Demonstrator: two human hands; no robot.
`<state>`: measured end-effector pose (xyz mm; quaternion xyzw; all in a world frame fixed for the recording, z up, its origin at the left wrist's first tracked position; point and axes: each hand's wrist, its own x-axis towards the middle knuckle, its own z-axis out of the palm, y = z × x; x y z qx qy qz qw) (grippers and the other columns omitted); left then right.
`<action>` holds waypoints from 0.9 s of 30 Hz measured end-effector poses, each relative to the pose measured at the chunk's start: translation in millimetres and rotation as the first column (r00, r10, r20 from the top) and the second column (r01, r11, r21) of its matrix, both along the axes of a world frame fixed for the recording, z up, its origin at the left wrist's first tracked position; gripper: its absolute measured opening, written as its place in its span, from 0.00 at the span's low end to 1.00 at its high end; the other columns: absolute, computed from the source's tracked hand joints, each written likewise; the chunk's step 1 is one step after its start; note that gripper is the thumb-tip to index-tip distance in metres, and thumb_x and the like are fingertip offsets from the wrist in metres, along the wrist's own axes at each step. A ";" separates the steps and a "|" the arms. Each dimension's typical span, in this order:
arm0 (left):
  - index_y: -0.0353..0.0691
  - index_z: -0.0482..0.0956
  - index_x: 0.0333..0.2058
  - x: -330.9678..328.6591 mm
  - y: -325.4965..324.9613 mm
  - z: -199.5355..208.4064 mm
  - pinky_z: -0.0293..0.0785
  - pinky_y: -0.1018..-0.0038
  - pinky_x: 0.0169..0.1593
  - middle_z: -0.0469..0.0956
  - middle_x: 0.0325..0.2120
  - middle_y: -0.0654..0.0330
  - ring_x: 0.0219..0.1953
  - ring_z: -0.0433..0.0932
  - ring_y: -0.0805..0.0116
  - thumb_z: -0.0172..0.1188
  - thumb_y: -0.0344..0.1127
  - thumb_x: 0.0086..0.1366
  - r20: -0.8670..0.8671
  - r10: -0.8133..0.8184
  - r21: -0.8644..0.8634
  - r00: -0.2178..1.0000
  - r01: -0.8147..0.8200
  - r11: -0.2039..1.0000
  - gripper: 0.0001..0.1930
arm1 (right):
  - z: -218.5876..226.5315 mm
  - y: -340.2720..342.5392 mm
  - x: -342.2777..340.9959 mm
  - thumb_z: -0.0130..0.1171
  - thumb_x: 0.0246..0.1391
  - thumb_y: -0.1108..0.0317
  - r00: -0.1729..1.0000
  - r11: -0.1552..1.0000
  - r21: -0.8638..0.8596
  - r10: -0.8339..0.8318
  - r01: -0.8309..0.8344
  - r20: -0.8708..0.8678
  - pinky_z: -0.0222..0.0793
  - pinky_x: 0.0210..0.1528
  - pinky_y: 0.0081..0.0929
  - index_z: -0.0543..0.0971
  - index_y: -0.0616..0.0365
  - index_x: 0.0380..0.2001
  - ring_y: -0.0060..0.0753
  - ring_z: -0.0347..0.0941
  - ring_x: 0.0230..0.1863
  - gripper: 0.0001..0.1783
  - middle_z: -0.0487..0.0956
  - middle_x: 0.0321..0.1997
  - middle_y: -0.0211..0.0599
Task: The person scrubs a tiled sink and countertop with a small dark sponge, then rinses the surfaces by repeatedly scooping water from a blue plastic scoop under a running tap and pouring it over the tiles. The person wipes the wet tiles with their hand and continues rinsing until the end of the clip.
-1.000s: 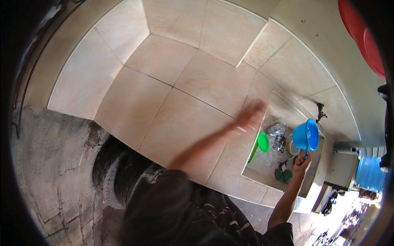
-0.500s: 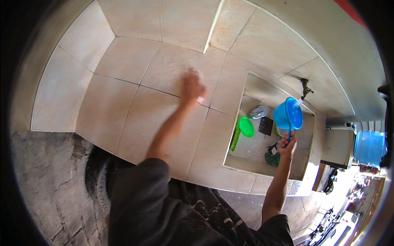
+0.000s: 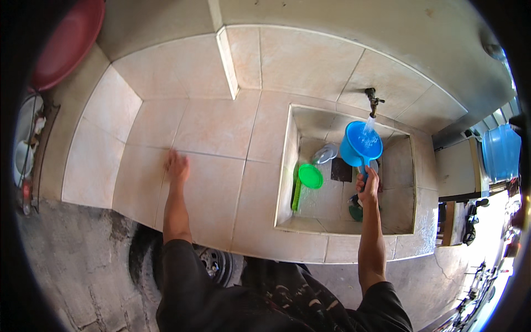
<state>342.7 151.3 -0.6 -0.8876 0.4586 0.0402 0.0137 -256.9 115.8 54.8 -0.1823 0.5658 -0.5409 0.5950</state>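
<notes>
My right hand (image 3: 369, 185) is closed around the handle of a blue water dipper (image 3: 354, 152), held over the tiled sink basin (image 3: 281, 182). Water runs from the faucet (image 3: 372, 102) into the dipper, and water shows inside it. At the left, my left hand (image 3: 178, 167) is over the tiled counter (image 3: 213, 185), palm side down with nothing seen in it. Its fingers look stretched out, though somewhat blurred. A green round lid or dish (image 3: 311, 176), a green brush (image 3: 297, 197) and a clear plastic container (image 3: 324, 154) lie in the basin.
Also in the basin are a dark square piece (image 3: 341, 170) and a dark green cloth-like item (image 3: 355, 209), partly hidden. A red basin (image 3: 69, 44) and a dish rack (image 3: 29, 149) stand at far left. Tires (image 3: 146, 260) sit under the counter; a blue water jug (image 3: 500, 154) stands right.
My left hand has moved left and nearer over the counter. The dipper stays under the running faucet in my right hand. The view has shifted, bringing the red basin and dish rack in.
</notes>
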 end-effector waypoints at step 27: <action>0.28 0.51 0.60 -193.2 -215.4 -26.5 0.41 0.59 0.65 0.48 0.62 0.47 0.66 0.44 0.57 0.41 0.58 0.61 0.002 -0.299 -0.290 0.954 0.287 0.913 0.39 | 10.5 -7.9 -33.8 0.48 0.54 0.62 0.991 0.992 0.050 0.120 -0.118 -0.050 0.47 0.09 0.19 0.64 0.48 0.27 0.19 0.53 0.09 0.07 0.64 0.15 0.31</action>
